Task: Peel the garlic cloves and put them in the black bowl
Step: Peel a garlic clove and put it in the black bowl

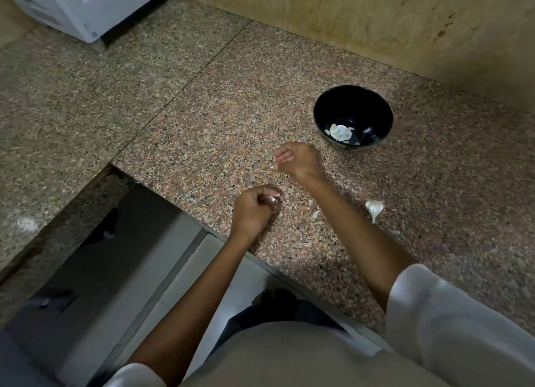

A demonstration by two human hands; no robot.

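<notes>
The black bowl (353, 117) stands on the speckled granite counter (231, 97) at the right, with several peeled garlic cloves (335, 131) in its bottom. My left hand (254, 207) is curled near the counter's front edge and pinches a small pale garlic piece (273, 198) at its fingertips. My right hand (298, 160) hovers left of the bowl, fingers curled, with a pale sliver showing at the fingertips; what it holds is unclear. A garlic bulb remnant (374, 208) lies right of my right forearm.
Bits of garlic skin (316, 214) lie scattered on the counter around my forearm. A plywood wall (376, 24) rises behind the bowl. A white appliance (86, 7) sits at the far left. The counter edge drops to a metal-framed opening (144, 256) at the lower left.
</notes>
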